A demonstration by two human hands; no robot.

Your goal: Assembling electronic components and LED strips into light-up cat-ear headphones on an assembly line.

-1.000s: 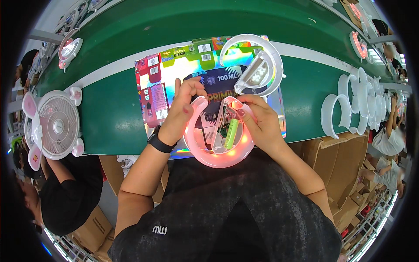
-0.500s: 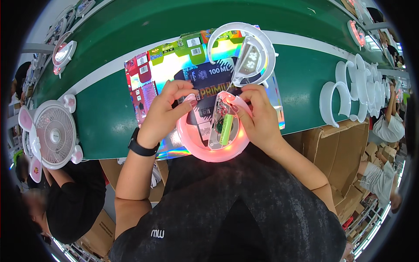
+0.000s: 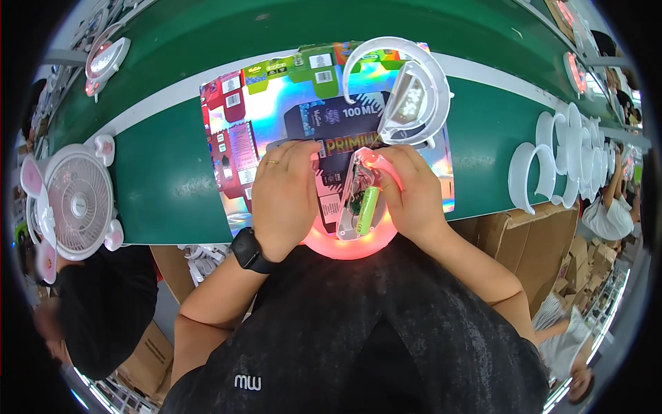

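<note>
A round pink fan housing [image 3: 350, 243], glowing red along its rim, is held between both hands just above the bench's near edge. My left hand [image 3: 284, 194] grips its left side. On its right side is my right hand [image 3: 412, 192], fingers curled over the top. Inside the open housing sits a green cylindrical battery [image 3: 367, 209] beside a small circuit board. Behind the hands lies a shiny holographic sheet of flattened printed cartons [image 3: 276, 117].
A white ring-shaped fan part [image 3: 414, 90] rests on the sheet behind my right hand. A finished white fan with pink ears [image 3: 74, 200] stands at the left. Several white ring parts [image 3: 552, 162] line the green bench at right. Cardboard boxes and other people sit around.
The pink housing and both hands came a little closer to the bench's near edge, and the housing has turned so the battery shows more upright. Both hands keep their grip.
</note>
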